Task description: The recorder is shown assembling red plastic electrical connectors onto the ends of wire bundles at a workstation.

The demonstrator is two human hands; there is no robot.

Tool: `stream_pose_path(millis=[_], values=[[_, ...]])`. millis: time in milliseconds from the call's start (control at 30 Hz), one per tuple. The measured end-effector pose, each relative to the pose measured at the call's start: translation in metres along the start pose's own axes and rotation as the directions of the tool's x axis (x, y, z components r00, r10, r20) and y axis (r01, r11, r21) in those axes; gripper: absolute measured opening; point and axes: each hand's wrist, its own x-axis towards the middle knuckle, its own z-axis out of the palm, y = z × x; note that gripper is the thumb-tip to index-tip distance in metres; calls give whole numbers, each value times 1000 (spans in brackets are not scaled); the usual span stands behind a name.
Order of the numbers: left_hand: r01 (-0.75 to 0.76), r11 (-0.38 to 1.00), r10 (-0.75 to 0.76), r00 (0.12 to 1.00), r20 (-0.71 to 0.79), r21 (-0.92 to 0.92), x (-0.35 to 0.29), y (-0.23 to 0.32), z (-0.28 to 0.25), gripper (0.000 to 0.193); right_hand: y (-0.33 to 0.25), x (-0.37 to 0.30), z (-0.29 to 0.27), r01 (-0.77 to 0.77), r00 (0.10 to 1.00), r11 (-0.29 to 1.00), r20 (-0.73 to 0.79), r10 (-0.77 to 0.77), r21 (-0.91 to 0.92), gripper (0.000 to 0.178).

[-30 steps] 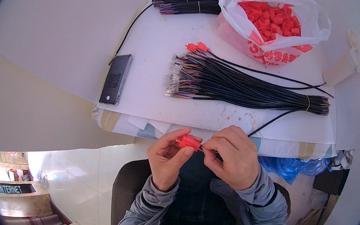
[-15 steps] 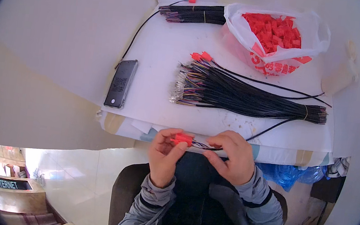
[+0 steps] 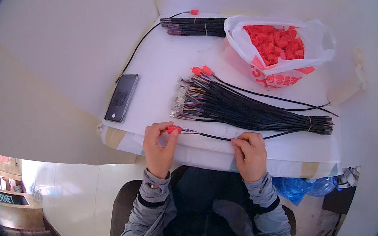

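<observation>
Between the thumb and fingers of my left hand (image 3: 159,150) is a red plastic connector (image 3: 174,130). Thin coloured wires run from it into a black cable (image 3: 215,136). My right hand (image 3: 250,157) pinches that cable farther along, so it stretches nearly straight between both hands above the table's front edge. Just beyond lies a thick bundle of black cables (image 3: 248,104), its bare wire ends with silvery terminals to the left and a tie near its right end. Two red connectors (image 3: 202,70) on cables rest along the bundle's far side.
A white plastic bag (image 3: 325,43) full of red connectors (image 3: 275,44) stands at the back. Left of it lies another tied cable bundle (image 3: 194,26), with a single connector-ended cable (image 3: 135,53) curving down to a phone (image 3: 121,97). Pale panels (image 3: 54,52) enclose the table (image 3: 156,73).
Both hands have moved forward over the table edge. My right hand has slid away from the left and now grips the cable, which is drawn out straighter. The view has shifted slightly.
</observation>
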Motion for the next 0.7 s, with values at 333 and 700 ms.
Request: stream_pose_path(millis=[333,700], values=[[-229,897,226,973,54,378,9,-8,-2,33,-9,1,0,-4,1000,999,-18,3,-35,22],[-242,934,198,963,185,262,13,-13,-4,34,-10,1,-2,-10,1000,999,-9,9,-46,21]])
